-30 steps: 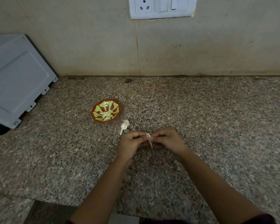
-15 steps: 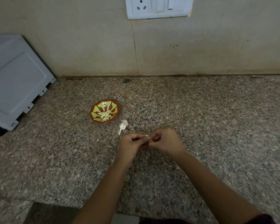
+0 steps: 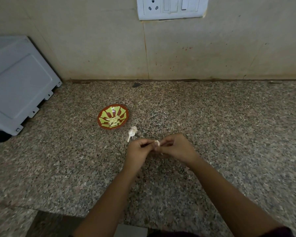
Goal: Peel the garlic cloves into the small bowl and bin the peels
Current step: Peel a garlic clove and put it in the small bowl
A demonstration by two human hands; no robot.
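Over the middle of the granite counter, my left hand point(image 3: 139, 150) and my right hand point(image 3: 175, 147) meet fingertip to fingertip, both pinching one small garlic clove point(image 3: 157, 143) with pale skin on it. A small red bowl point(image 3: 103, 124) with a green pattern sits to the upper left of my hands and holds several peeled cloves point(image 3: 114, 120). Between the bowl and my left hand lies the remnant of a garlic bulb point(image 3: 132, 132) with its papery stem. A bit of peel point(image 3: 161, 153) shows just under my right fingers.
A grey appliance point(image 3: 19, 82) stands at the far left against the tiled wall. A white switch and socket plate point(image 3: 172, 7) is on the wall above. The counter's front edge point(image 3: 41, 209) runs at the lower left. No bin is in view.
A long strip of peel that hung between my fingers a second ago is gone from there. The clove now shows more plainly between my fingertips. My hands stay in the same spot.
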